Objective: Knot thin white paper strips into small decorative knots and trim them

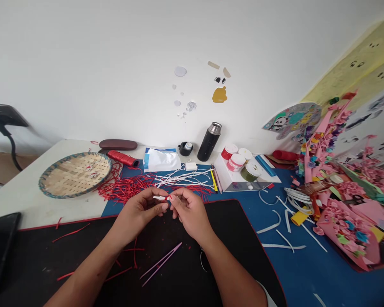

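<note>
Both hands meet over the black mat (224, 251) at the middle of the view. My left hand (144, 209) pinches one end of a small white strip (159, 198) with a bit of red on it. My right hand (187, 209) pinches the other end, thumb and forefinger pressed together. The fingers hide part of the strip. Below the hands lie purple tweezers (161, 264), legs apart. Red cord pieces (124, 269) are scattered near my left forearm. Behind the hands are a heap of red cords (128, 187) and several white cords (182, 178).
A woven basket (75, 175) sits at left beside a red thread spool (123, 158). A black flask (209, 142) and paint jars (236, 162) on a white box (240, 184) stand at the back. White strips (283, 246) and pink paper flowers (345, 230) lie at right.
</note>
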{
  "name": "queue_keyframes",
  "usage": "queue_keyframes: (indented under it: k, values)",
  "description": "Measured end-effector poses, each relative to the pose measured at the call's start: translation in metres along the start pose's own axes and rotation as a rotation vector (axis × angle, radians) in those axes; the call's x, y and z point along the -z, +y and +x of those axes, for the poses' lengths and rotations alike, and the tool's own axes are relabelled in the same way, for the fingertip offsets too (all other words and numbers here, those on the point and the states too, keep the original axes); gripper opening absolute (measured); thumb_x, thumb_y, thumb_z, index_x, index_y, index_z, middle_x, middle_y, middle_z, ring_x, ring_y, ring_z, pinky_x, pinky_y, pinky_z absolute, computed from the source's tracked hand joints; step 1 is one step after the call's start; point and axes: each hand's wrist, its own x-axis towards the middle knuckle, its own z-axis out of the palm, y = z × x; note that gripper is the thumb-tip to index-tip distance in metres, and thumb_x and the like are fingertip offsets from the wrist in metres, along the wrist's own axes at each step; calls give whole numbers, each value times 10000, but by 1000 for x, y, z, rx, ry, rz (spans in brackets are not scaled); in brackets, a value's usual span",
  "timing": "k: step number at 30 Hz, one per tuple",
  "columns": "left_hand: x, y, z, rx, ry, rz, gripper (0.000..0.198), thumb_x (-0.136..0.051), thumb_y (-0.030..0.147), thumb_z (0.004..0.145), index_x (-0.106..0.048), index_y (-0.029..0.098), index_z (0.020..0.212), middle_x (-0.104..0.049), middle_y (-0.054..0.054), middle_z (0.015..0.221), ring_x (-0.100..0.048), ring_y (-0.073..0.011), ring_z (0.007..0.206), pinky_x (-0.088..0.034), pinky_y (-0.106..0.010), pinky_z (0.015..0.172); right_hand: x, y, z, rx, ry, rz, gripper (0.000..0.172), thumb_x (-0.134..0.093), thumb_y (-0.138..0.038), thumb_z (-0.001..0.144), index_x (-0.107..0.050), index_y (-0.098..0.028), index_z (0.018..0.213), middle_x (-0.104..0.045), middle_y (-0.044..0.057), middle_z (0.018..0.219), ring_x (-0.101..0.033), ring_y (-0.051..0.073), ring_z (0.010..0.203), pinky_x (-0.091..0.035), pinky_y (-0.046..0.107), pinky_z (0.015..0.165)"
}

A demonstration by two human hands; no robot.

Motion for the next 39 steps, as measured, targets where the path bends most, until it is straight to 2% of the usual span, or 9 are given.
queue_keyframes:
  k: [5, 10, 24, 39]
  values:
    - [0, -1, -1, -74, 54, 101, 234, -840, 409, 829, -765, 226, 954, -766, -8, 808, -701, -199, 734, -560, -308, 687, 0, -1, -1, 33, 13, -59, 226, -684, -412, 958, -685, -190, 917, -628, -24, 698, -573, 110, 536, -431, 237, 537]
    - [0, -3, -2, -104, 78, 164, 221, -806, 441, 861, -756, 230, 903, -767, -15, 790, -719, -214, 754, -562, -313, 710, -2, 1, -2, 32, 16, -83, 212, -677, -406, 959, -695, -196, 930, -638, -20, 712, -584, 119, 549, -447, 245, 546]
    - [-2, -1, 0, -23, 46, 27, 391, -871, 563, 787, -729, 217, 903, -771, -19, 750, -739, -223, 731, -607, -345, 741, -1, -3, -3, 54, 2, -91, 233, -663, -415, 971, -698, -188, 932, -636, -20, 714, -586, 121, 564, -466, 251, 565]
    - [1, 1, 1, -26, 9, 23, 325, -892, 490, 769, -749, 217, 872, -778, -27, 733, -733, -218, 718, -599, -343, 719, -2, -1, -1, 27, 0, -61, 254, -671, -444, 955, -670, -196, 896, -620, -24, 698, -571, 120, 544, -455, 250, 549]
